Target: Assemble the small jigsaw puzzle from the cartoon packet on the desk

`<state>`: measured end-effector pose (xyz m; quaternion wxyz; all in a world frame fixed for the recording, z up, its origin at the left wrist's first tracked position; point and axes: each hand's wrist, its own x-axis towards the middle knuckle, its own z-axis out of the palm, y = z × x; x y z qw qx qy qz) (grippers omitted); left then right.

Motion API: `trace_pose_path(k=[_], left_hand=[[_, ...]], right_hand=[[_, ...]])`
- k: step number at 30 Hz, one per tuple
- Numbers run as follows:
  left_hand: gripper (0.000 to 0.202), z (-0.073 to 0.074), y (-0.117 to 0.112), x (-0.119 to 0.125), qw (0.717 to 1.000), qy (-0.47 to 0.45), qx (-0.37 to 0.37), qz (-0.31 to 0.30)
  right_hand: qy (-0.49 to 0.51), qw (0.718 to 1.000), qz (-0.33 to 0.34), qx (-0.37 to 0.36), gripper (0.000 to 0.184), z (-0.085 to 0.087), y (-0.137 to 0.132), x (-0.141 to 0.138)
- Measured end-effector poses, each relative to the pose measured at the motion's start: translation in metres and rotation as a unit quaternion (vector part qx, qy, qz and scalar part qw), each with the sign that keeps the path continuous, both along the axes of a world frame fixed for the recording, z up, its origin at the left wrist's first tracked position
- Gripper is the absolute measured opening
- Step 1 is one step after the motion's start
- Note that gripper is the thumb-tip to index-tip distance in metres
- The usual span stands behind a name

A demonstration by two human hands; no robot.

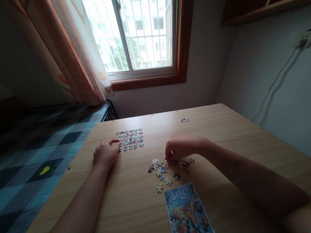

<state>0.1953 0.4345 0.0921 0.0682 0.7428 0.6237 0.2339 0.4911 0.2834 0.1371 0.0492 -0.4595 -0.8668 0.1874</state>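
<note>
My left hand (107, 152) rests on the table, its fingertips at the left edge of the jigsaw pieces laid out in rows (131, 139). Those pieces lie close together with small gaps. Over a loose pile of jigsaw pieces (159, 172), my right hand (177, 147) reaches down with thumb and fingers pinched together on a jigsaw piece, mostly hidden by the fingertips. Some pile pieces show a pale back, others a coloured print. Below the pile lies a colourful puzzle box or picture card (190, 214) marked "BLUEY".
A small group of jigsaw pieces (184, 120) sits near the far edge of the wooden table (223, 124). To the left is a bed with a checked cover (45, 154). A window (146, 28) with a curtain (56, 49) stands beyond; a cable (275, 81) hangs on the right wall.
</note>
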Motion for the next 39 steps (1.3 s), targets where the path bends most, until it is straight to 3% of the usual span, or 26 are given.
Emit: trace_pose_path(k=[4,8,18,24,30,39], left_hand=[[0.033,0.000,0.000,0.000,1.000,-0.001,0.005,-0.002],[0.033,0.001,-0.001,0.000,1.000,0.000,-0.002,0.003],[0.033,0.001,0.000,-0.001,1.000,0.007,0.000,-0.003],[0.034,0.002,-0.001,0.000,1.000,0.013,0.003,-0.001],[0.036,0.002,0.000,0.000,1.000,0.025,0.006,-0.003],[0.036,0.004,-0.001,0.001,1.000,0.029,0.000,0.000]], right_hand=[[-0.018,0.999,-0.012,0.048,0.019,-0.005,0.003,-0.002],[-0.056,0.987,-0.073,0.133,0.020,-0.010,0.013,0.014],[-0.101,0.931,-0.324,0.133,0.019,-0.029,0.032,0.112],[-0.131,0.887,-0.419,0.142,0.023,-0.039,0.035,0.153],[-0.125,0.852,-0.485,0.150,0.028,-0.051,0.037,0.165],[-0.088,0.846,-0.503,0.155,0.037,-0.067,0.043,0.165]])
